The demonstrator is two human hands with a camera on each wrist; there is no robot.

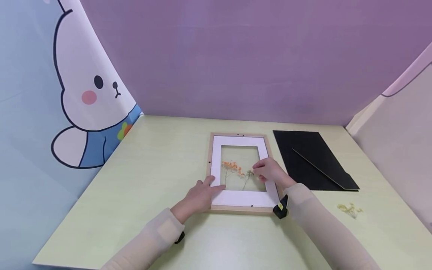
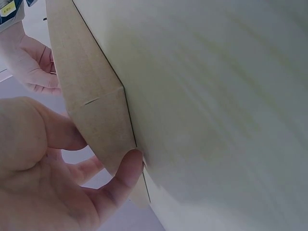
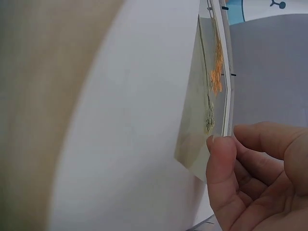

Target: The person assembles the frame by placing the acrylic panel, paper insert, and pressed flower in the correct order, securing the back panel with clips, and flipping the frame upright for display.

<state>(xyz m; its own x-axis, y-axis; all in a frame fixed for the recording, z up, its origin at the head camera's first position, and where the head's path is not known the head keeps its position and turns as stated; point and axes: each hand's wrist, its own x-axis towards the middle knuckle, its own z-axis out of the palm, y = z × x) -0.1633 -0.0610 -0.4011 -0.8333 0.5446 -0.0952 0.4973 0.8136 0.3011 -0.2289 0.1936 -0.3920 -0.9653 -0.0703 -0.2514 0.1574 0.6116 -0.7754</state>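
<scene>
A light wood picture frame (image 1: 243, 210) with a white mat (image 1: 239, 198) lies on the table. Inside the mat's window are an orange dried flower sprig (image 1: 231, 165) and a small grey-green dried flower sprig (image 1: 248, 174). My right hand (image 1: 269, 171) reaches over the mat's right side and pinches at the head of the grey-green sprig, thumb and forefinger close together in the right wrist view. At the frame's lower left corner rests my left hand (image 1: 201, 193), its fingers spread over the wooden edge and the mat. One left fingertip (image 2: 131, 163) touches the frame's outer side near the tabletop.
A black backing board (image 1: 297, 146) with a slanted stand flap lies right of the frame. Nearer the front right is a yellow dried flower sprig (image 1: 350, 210). A purple wall (image 1: 249, 67) closes off the back, with a cartoon-printed panel (image 1: 98, 108) at the left.
</scene>
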